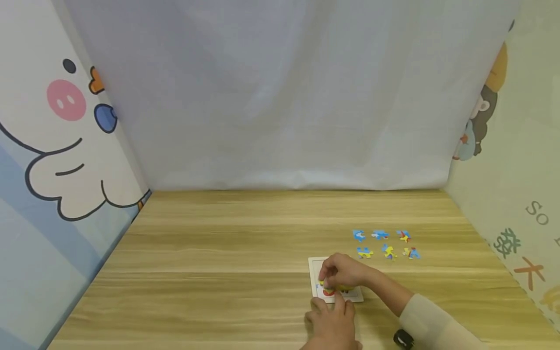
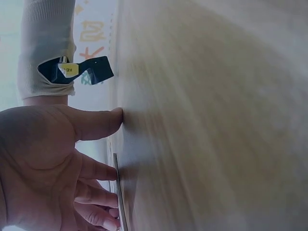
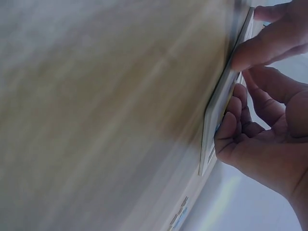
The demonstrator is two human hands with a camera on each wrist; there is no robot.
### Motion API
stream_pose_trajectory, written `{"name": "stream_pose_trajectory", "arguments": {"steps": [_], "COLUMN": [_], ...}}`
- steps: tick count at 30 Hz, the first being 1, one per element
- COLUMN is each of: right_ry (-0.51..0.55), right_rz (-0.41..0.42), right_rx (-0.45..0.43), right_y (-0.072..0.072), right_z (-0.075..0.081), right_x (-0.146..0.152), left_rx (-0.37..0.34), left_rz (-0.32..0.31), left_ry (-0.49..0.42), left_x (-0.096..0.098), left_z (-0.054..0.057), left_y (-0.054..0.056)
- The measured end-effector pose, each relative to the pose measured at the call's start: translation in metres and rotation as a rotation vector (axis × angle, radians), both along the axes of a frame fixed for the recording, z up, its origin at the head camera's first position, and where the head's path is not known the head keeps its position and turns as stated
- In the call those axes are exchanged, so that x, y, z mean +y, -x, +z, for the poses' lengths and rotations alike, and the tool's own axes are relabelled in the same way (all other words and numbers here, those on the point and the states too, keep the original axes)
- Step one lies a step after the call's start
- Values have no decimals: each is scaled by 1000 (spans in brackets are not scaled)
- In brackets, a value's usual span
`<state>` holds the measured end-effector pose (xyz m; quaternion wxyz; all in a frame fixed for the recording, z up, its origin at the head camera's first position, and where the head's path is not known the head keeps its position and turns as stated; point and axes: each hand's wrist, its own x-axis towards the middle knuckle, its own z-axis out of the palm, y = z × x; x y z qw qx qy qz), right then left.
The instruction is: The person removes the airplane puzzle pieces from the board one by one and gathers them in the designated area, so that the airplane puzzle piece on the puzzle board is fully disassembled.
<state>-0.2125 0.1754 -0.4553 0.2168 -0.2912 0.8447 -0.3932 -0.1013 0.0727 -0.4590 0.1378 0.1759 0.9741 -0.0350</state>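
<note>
A small white-rimmed jigsaw board (image 1: pixel 313 272) lies near the front of the wooden table, with some colourful pieces inside its frame. My right hand (image 1: pixel 345 270) is over the board, fingers bent downward, thumb and index pinching a puzzle piece (image 1: pixel 322 282) at the board's left part; the fingers mostly cover it. In the right wrist view, the other fingers (image 3: pixel 236 110) curl against the board's face. My left hand (image 1: pixel 332 323) has its fingers spread, the fingertips resting on the board's near edge. The left wrist view shows its thumb (image 2: pixel 103 124) apart from the other fingers.
Several loose blue-and-yellow puzzle pieces (image 1: pixel 380 235) lie in two rows behind and to the right of the board. A black device (image 1: pixel 403 339) is worn at the right sleeve. A pale curtain (image 1: pixel 280 97) hangs behind the table (image 1: pixel 197 272), with printed walls at both sides.
</note>
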Motion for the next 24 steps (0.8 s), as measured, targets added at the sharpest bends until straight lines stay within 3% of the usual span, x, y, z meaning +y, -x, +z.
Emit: {"name": "stream_pose_trajectory", "arguments": {"steps": [20, 24], "right_ry": [22, 58], "right_rz": [-5, 7], "right_rx": [-25, -74], "right_y": [2, 4], "right_z": [-2, -1], "right_x": [-3, 0], "left_rx": [28, 22], "left_rz": [-21, -26], "left_ry": [26, 27], "left_x": [-3, -2], "left_z": [-4, -4], "left_y": [1, 3]}}
